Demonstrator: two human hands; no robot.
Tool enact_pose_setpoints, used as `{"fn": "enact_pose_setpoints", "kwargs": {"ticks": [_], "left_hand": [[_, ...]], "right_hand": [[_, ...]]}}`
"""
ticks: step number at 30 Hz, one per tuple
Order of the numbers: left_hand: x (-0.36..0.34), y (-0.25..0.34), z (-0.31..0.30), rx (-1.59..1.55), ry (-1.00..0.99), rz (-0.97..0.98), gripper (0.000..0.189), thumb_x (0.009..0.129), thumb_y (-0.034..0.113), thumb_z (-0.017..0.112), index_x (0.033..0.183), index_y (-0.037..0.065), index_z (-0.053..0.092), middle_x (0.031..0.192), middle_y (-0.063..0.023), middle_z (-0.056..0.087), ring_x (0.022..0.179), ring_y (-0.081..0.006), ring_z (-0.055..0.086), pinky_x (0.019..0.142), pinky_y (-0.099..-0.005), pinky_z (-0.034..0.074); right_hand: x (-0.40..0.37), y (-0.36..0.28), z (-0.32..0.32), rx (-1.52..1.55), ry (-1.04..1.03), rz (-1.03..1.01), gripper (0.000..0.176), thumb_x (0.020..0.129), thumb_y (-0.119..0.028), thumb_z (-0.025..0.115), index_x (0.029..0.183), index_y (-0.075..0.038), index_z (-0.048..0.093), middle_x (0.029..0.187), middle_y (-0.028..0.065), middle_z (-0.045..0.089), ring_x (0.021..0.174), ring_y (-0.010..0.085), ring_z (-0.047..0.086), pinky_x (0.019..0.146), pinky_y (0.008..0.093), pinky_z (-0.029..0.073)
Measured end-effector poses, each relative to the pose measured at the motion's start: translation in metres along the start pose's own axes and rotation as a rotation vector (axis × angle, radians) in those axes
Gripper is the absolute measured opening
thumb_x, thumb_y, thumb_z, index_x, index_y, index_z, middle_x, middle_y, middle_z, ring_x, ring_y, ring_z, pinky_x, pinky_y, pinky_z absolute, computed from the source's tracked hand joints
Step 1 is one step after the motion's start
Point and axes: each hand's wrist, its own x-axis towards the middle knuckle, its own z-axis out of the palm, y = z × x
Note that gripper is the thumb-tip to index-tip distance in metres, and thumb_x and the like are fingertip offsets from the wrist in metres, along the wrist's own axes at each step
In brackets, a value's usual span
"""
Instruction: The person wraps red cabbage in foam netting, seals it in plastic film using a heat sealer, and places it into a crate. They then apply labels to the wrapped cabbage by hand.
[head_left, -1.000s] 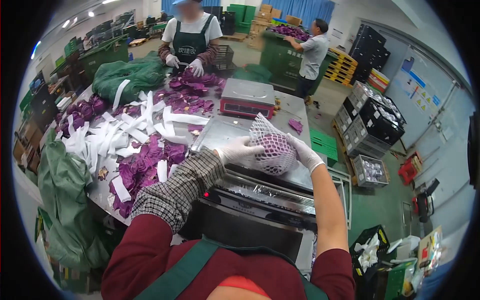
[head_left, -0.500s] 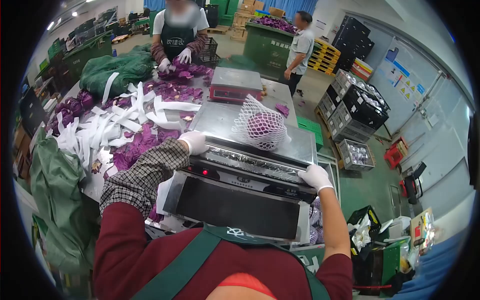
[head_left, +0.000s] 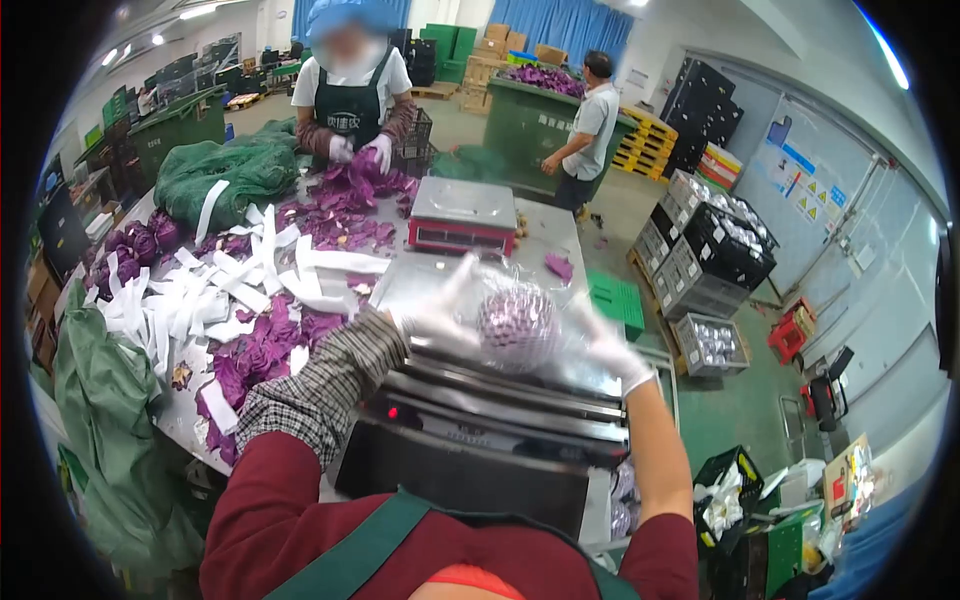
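Observation:
A purple cabbage [head_left: 515, 322] in a white foam net sits on the steel top of the wrapping machine [head_left: 470, 425]. Clear plastic film [head_left: 545, 285] stretches over and around it, between my gloved hands. My left hand [head_left: 440, 308] is at the cabbage's left, blurred, its fingers pointing up and gripping the film's edge. On the other side my right hand [head_left: 608, 348], also smeared by motion, holds the film close to the cabbage. The film's exact edges are hard to make out. A red light glows on the machine's front.
A scale [head_left: 463, 212] stands behind the machine. White foam strips [head_left: 240, 270] and purple leaves [head_left: 265, 345] cover the table's left side, beside a green net [head_left: 225, 170]. Across the table, a co-worker [head_left: 350, 95] handles leaves. Another person [head_left: 590, 130] stands by a green bin [head_left: 525, 125]. Crates [head_left: 700, 230] are stacked right.
Both hands have moved from the machine's front edge, up and back to either side of the cabbage, drawing film over it. The cabbage now shows through film. The standing person has turned away.

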Motion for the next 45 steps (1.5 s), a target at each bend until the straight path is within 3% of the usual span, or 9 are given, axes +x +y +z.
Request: {"fn": "enact_pose_setpoints", "kwargs": {"ticks": [3, 8, 15, 22, 26, 30, 36, 44, 45], "left_hand": [[0.007, 0.018, 0.018, 0.175, -0.066, 0.055, 0.133, 0.056, 0.022, 0.084, 0.135, -0.004, -0.019, 0.138, -0.0271, 0.024, 0.132, -0.0295, 0.024, 0.108, -0.0334, 0.021], [0.024, 0.001, 0.035, -0.667, 0.240, -0.031, 0.090, 0.072, 0.028, 0.074, 0.137, -0.002, 0.019, 0.116, -0.0154, 0.055, 0.100, -0.0207, 0.056, 0.087, -0.0310, 0.046], [-0.113, 0.098, 0.037, -0.643, -0.599, -0.922, 0.076, 0.085, 0.059, 0.044, 0.134, 0.003, 0.032, 0.118, -0.0170, 0.053, 0.107, -0.0221, 0.054, 0.088, -0.0378, 0.047], [-0.163, 0.067, 0.097, -1.426, -0.403, -0.929, 0.077, 0.085, 0.066, 0.019, 0.128, 0.006, 0.040, 0.101, -0.0099, 0.063, 0.065, -0.0123, 0.065, 0.059, -0.0212, 0.056], [-0.207, 0.030, 0.091, -1.095, -0.280, -0.879, 0.059, 0.092, 0.046, 0.040, 0.130, 0.001, 0.038, 0.123, -0.0151, 0.050, 0.103, -0.0195, 0.056, 0.087, -0.0289, 0.048], [-0.252, 0.027, 0.106, 0.229, -0.017, 0.196, 0.022, 0.082, 0.009, 0.059, 0.103, 0.002, 0.059, 0.100, -0.0068, 0.061, 0.106, -0.0192, 0.053, 0.103, -0.0376, 0.030], [-0.248, 0.080, 0.075, -0.653, 0.419, -0.555, 0.022, 0.091, 0.017, 0.051, 0.076, 0.003, 0.058, 0.051, -0.0006, 0.053, 0.038, -0.0055, 0.047, 0.036, -0.0172, 0.034], [-0.325, 0.019, 0.139, -0.912, 0.229, -0.986, 0.030, 0.088, 0.031, 0.055, 0.070, 0.007, 0.055, 0.046, 0.0026, 0.041, 0.032, -0.0061, 0.031, 0.032, -0.0207, 0.026], [-0.326, 0.013, 0.156, -0.860, 0.204, -0.983, 0.031, 0.089, 0.030, 0.055, 0.070, 0.006, 0.058, 0.050, 0.0012, 0.047, 0.036, -0.0060, 0.036, 0.035, -0.0208, 0.028]], "right_hand": [[0.015, 0.020, 0.029, -0.016, -0.192, -0.065, 0.121, 0.055, 0.004, 0.078, 0.142, -0.006, -0.006, 0.147, 0.0159, 0.015, 0.130, 0.0205, 0.026, 0.105, 0.0322, 0.026], [0.024, -0.006, 0.041, 0.342, 0.120, 0.117, 0.053, 0.088, -0.027, 0.056, 0.128, 0.004, 0.040, 0.118, 0.0116, 0.053, 0.109, 0.0164, 0.050, 0.094, 0.0267, 0.039], [-0.133, -0.109, 0.102, 0.689, -0.380, 0.803, 0.068, 0.087, -0.054, 0.044, 0.135, -0.008, 0.031, 0.108, 0.0131, 0.060, 0.083, 0.0218, 0.063, 0.068, 0.0304, 0.054], [-0.226, -0.026, 0.134, -0.212, -0.147, -0.004, 0.039, 0.079, -0.016, 0.065, 0.116, -0.007, 0.055, 0.102, 0.0078, 0.060, 0.091, 0.0170, 0.056, 0.078, 0.0268, 0.043], [-0.249, -0.017, 0.139, -0.487, -0.007, -0.196, 0.016, 0.083, -0.012, 0.057, 0.095, -0.003, 0.063, 0.090, 0.0076, 0.064, 0.090, 0.0218, 0.059, 0.083, 0.0348, 0.043], [-0.265, -0.013, 0.157, 0.096, 0.210, 0.141, 0.015, 0.088, -0.010, 0.052, 0.084, -0.002, 0.064, 0.083, 0.0069, 0.065, 0.082, 0.0173, 0.061, 0.076, 0.0302, 0.047], [-0.243, -0.074, 0.140, 0.430, 0.441, 0.335, 0.027, 0.095, -0.023, 0.043, 0.079, -0.003, 0.053, 0.047, 0.0003, 0.045, 0.036, 0.0073, 0.042, 0.035, 0.0211, 0.034], [-0.338, 0.043, 0.178, 1.311, 0.145, 0.886, 0.019, 0.092, -0.020, 0.045, 0.082, -0.007, 0.055, 0.048, 0.0018, 0.048, 0.037, 0.0136, 0.045, 0.036, 0.0270, 0.037], [-0.334, 0.066, 0.202, 0.434, 0.064, 0.470, 0.015, 0.090, -0.017, 0.046, 0.089, -0.006, 0.057, 0.061, 0.0050, 0.055, 0.050, 0.0172, 0.053, 0.048, 0.0287, 0.044]]}}
